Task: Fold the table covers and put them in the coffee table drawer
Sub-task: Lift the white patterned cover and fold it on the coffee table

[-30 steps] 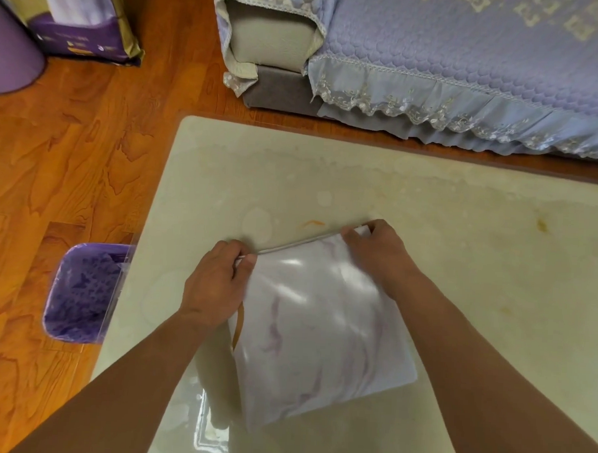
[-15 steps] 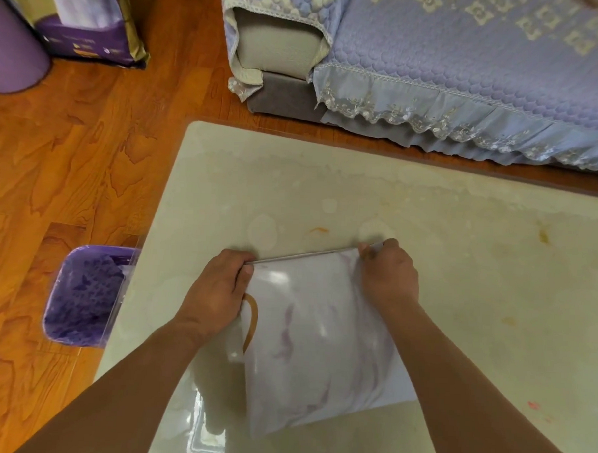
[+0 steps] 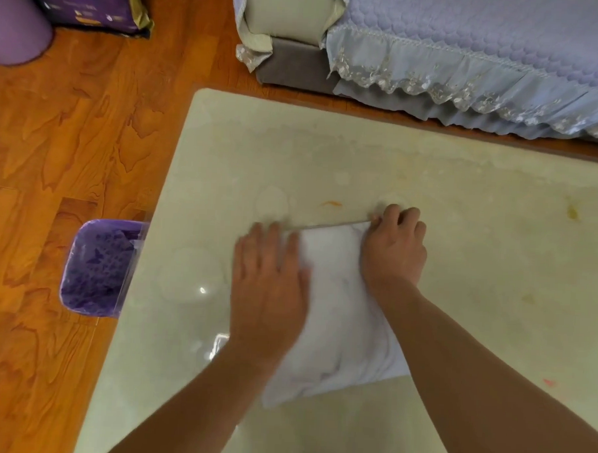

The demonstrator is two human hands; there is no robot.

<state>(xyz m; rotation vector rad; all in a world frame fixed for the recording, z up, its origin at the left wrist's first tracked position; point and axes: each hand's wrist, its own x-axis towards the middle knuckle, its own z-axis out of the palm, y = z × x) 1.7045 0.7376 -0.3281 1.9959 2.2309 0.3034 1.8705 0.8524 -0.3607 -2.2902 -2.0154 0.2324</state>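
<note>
I see the folded table cover (image 3: 338, 317) near the desk (image 3: 461, 254)'s left edge: my left hand (image 3: 267, 293) presses flat, my right hand (image 3: 394, 251) pinches its far corner. Looks soft, light, floppy; I'd lift under both sides.

The desk (image 3: 463, 206) has a glossy, smooth, cream stone-like top that throws back light. The folded table cover (image 3: 341, 313) looks like thin, soft white cloth, matt with faint purple marks. The floor (image 3: 71, 141) is polished orange wood with strong grain. The sofa cover (image 3: 487, 39) is quilted lilac cloth edged with lace.
</note>
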